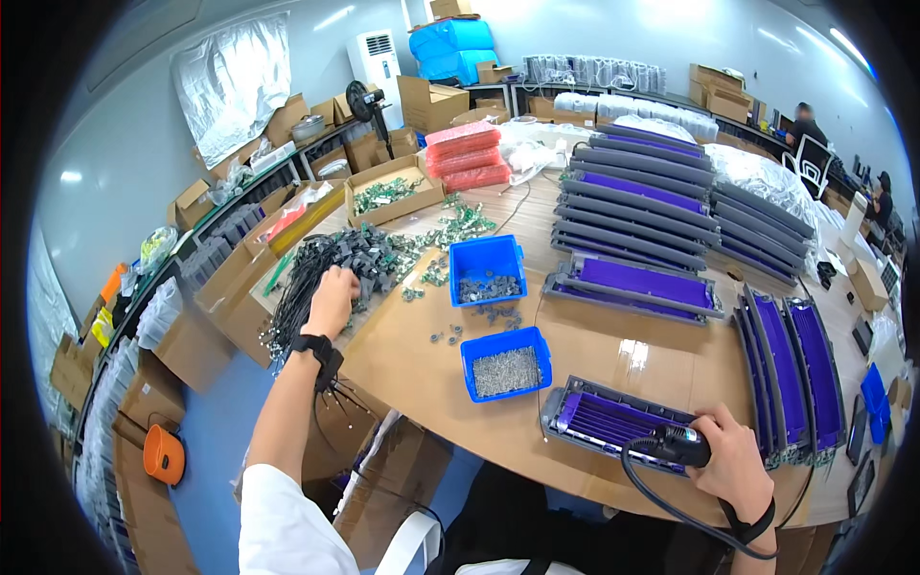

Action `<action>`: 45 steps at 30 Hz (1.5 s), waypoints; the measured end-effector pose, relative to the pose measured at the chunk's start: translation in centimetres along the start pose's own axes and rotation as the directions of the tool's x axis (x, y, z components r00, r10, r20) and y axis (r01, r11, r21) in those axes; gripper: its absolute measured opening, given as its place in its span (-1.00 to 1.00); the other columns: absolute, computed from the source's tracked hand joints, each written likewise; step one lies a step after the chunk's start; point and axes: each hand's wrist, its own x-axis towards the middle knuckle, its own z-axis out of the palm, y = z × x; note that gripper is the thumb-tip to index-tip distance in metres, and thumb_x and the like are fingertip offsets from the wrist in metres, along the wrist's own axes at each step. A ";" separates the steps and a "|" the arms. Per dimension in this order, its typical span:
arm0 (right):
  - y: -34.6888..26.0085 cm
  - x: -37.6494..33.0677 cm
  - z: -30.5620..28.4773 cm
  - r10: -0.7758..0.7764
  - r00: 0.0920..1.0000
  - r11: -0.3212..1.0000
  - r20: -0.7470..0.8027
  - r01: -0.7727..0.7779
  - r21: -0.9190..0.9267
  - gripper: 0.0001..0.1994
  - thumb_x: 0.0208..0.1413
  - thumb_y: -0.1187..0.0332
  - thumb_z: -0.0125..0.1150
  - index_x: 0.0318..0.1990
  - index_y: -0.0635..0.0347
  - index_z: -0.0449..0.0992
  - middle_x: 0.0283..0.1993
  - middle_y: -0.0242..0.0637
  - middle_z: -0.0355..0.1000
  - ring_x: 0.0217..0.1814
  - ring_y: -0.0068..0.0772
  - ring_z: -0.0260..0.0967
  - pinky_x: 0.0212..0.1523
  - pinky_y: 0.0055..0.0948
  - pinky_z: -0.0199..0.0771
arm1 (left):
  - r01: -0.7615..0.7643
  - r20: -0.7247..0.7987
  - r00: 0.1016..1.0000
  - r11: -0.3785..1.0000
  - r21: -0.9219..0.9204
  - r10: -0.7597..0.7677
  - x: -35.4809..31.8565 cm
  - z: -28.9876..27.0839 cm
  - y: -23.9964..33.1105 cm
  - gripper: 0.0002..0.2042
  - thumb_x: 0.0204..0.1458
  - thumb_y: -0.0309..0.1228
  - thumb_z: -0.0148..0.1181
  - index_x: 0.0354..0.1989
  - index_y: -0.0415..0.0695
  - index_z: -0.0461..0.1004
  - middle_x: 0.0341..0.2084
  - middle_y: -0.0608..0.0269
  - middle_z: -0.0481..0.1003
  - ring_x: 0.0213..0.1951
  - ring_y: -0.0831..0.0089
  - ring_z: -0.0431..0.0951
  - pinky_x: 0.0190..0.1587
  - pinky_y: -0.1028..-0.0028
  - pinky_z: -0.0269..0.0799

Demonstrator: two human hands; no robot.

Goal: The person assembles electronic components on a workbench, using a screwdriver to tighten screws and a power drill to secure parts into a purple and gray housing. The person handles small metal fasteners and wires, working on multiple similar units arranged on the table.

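My left hand [333, 293] reaches into a tangled heap of black cables with small black connectors [316, 254] at the table's left. Its fingers are curled against the heap, and what they pinch is hidden. My right hand [730, 455] is wrapped round a black electric screwdriver [678, 446] with a cord. The tool lies over the right end of a long grey frame with a purple ribbed inside [613, 419], at the table's near edge. Left of that frame stands a blue bin of small silvery screws [506, 372]. Behind it, another blue bin [487, 251] holds small dark grey pieces.
Grey-and-purple panels [637, 196] are stacked at the back right, with more panels [791, 374] along the right side. Green circuit boards [460, 225] lie near a cardboard tray [412, 206]. Red bubble-wrapped packs [468, 156] sit behind. Two people are in the far right background.
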 end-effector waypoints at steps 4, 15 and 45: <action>-0.3 0.3 0.9 -0.047 0.999 0.999 0.015 0.047 0.003 -0.55 -0.37 0.46 0.47 -0.19 0.16 0.50 0.08 -0.13 0.42 -0.11 0.13 0.47 -0.13 -0.11 0.51 | 0.062 -0.139 0.968 0.738 -0.672 -0.208 1.8 -4.9 2.4 -0.90 0.24 -0.57 -0.01 -0.11 -0.28 0.33 -0.35 -0.01 0.49 -0.34 0.21 0.61 -0.23 0.39 0.50; 1.4 1.0 0.6 -0.070 0.985 0.997 0.159 0.066 0.029 -0.52 -0.25 0.44 0.48 -0.08 0.23 0.45 0.03 -0.09 0.43 -0.18 0.16 0.48 -0.14 -0.04 0.52 | -0.024 -0.185 0.943 0.498 -0.867 -0.277 -3.5 -21.9 19.3 -0.66 0.11 -0.60 0.12 0.09 -0.20 0.38 -0.37 0.36 0.47 -0.46 0.68 0.43 -0.46 0.69 0.30; -7.0 11.9 1.7 -0.213 0.976 0.867 -0.040 0.208 0.453 -0.57 -0.13 0.43 0.44 -0.07 0.29 0.41 -0.29 0.09 0.53 -0.19 0.19 0.48 -0.20 -0.14 0.46 | -0.052 -0.027 0.998 0.443 -0.895 0.063 -9.1 -3.6 31.3 -0.79 -0.02 -0.58 0.34 -0.17 -0.24 0.58 -0.29 0.21 0.58 -0.23 0.33 0.56 -0.16 0.37 0.49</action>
